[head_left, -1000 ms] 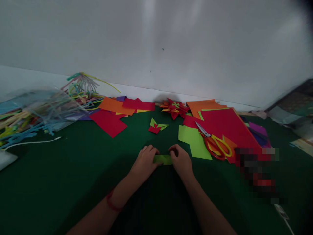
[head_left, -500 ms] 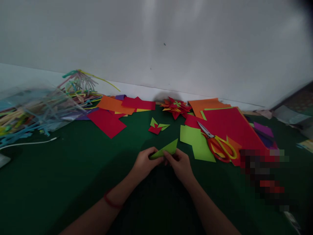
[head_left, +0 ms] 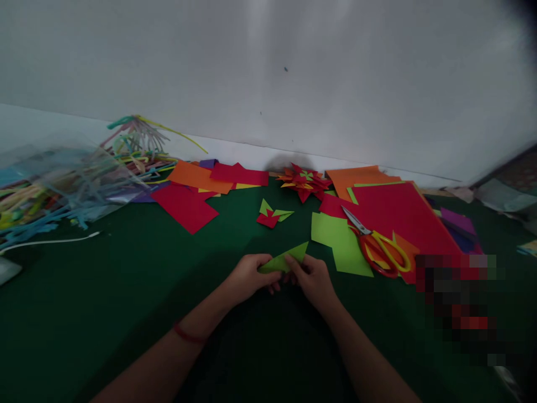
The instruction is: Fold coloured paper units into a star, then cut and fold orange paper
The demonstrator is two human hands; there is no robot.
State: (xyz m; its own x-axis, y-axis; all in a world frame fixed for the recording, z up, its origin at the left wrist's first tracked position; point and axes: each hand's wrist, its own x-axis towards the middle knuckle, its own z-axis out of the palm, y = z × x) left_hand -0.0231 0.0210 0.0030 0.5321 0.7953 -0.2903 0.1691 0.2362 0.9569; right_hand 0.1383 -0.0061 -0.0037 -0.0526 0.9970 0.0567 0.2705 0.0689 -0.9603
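A green sheet of paper [head_left: 280, 262], folded into a triangle, is held up between my two hands over the table. My left hand [head_left: 252, 274] pinches its left corner. My right hand [head_left: 312, 278] grips its lower right part, with the thumb lying on the front face. Just beyond my hands lies a small folded piece in red and green paper [head_left: 269, 216]. Behind that sits a layered red and orange paper flower [head_left: 304, 182] with a green centre. To the right, green paper sheets [head_left: 344, 246] lie beside scissors [head_left: 371, 240] with red and yellow handles.
Stacked red paper [head_left: 398, 215] and orange paper [head_left: 356, 179] lie at the right. More red paper [head_left: 187, 210] is at the back left, beside a clear bag [head_left: 88, 179] and many coloured pipe cleaners [head_left: 142, 140]. A white cable [head_left: 59, 242] crosses the left. A pale wall [head_left: 210, 67] bounds the back.
Both hands still hold the folded green paper. My right thumb has shifted slightly up and right along it, and the view has moved a little.
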